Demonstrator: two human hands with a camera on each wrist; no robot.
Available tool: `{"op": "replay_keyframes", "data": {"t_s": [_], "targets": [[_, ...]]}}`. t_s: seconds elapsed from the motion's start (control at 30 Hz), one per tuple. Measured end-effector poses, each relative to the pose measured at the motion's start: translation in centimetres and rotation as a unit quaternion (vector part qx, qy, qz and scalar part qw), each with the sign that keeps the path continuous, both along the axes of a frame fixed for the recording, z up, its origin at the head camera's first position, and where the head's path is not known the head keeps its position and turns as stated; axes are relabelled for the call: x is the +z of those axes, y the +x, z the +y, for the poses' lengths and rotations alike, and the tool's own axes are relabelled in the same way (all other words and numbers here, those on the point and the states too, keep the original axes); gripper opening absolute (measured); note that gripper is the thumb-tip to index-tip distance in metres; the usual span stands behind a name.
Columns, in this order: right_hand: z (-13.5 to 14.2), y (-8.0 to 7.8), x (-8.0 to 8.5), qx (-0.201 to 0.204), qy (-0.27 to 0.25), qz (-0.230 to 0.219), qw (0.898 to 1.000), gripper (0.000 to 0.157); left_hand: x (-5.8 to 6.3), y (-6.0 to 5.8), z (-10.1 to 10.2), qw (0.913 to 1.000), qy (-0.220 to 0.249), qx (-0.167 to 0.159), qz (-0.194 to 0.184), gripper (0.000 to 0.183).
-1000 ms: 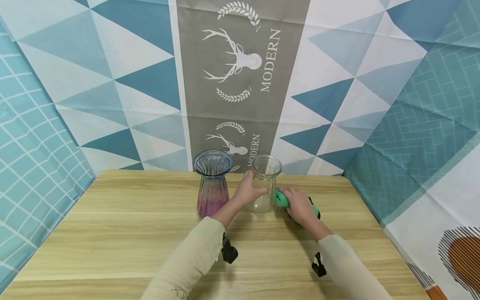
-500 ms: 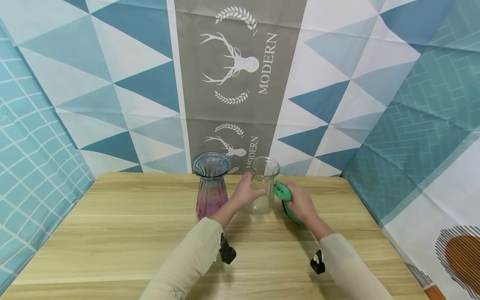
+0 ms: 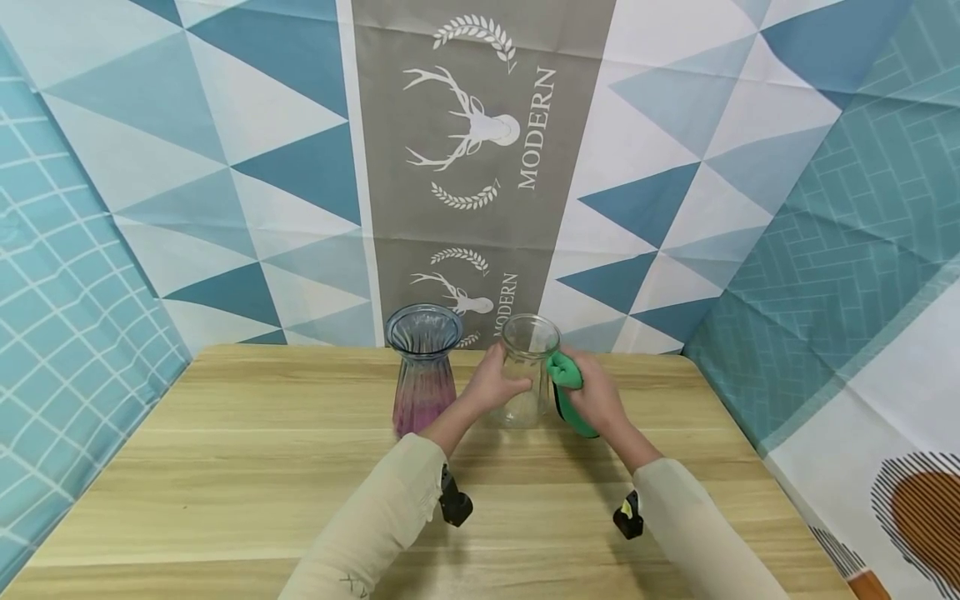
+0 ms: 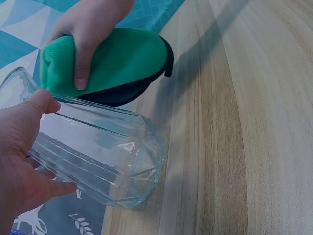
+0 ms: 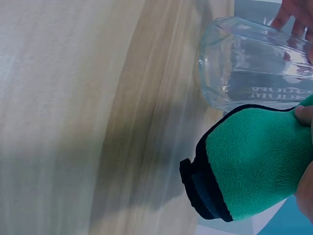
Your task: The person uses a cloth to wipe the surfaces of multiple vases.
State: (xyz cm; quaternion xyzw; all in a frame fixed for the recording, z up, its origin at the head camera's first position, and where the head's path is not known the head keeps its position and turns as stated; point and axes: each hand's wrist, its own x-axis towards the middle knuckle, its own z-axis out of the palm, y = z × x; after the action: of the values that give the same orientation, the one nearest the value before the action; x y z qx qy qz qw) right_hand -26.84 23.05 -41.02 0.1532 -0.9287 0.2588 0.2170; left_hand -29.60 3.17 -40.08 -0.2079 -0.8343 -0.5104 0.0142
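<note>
A clear glass vase (image 3: 525, 383) stands upright near the table's back edge. My left hand (image 3: 491, 383) grips its side, thumb and fingers spread round the glass, as the left wrist view shows with the ribbed vase (image 4: 102, 147). In my right hand (image 3: 596, 392) is a green fleecy cloth (image 3: 573, 408) with black edging. The right thumb presses on the bunched end of the cloth (image 4: 122, 58), right at the vase's right side below the rim. Its black-trimmed lower end (image 5: 210, 191) hangs down over the table.
A fluted glass vase (image 3: 424, 367), blue at the top and pink below, stands left of the clear one, close to my left forearm. Behind the wooden table (image 3: 262, 467) hangs a patterned curtain (image 3: 300, 167). Black wrist cameras sit under both sleeves.
My right hand has lifted the green cloth slightly and brought it left against the clear vase's upper side. The cloth's loose end now hangs down. My left hand keeps its place on the vase.
</note>
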Motion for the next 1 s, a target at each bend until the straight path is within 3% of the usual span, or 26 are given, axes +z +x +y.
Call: {"op": "replay_keyframes", "data": {"t_s": [0.37, 0.53, 0.7, 0.87, 1.0], "targets": [[0.6, 0.2, -2.0, -0.006, 0.06, -0.032, 0.998, 0.05, 0.1, 0.1, 0.1, 1.0, -0.003, 0.001, 0.001, 0.073], [0.7, 0.3, -2.5, -0.006, 0.092, -0.019, 0.996, 0.052, 0.0, 0.1, 0.1, 1.0, 0.001, 0.002, -0.009, 0.075], [0.7, 0.5, -3.1, -0.002, 0.14, -0.012, 0.99, 0.051, 0.0, 0.1, 0.0, 0.9999, 0.001, 0.005, -0.012, 0.077], [0.9, 0.9, -3.6, -0.011, 0.19, -0.038, 0.981, 0.051, -0.1, 0.1, 0.1, 0.9999, 0.007, 0.006, -0.01, 0.078], [1.1, 1.0, -3.8, -0.017, 0.198, -0.053, 0.979, 0.05, -0.1, 0.0, 0.2, 0.9999, 0.01, 0.003, -0.009, 0.076]]}}
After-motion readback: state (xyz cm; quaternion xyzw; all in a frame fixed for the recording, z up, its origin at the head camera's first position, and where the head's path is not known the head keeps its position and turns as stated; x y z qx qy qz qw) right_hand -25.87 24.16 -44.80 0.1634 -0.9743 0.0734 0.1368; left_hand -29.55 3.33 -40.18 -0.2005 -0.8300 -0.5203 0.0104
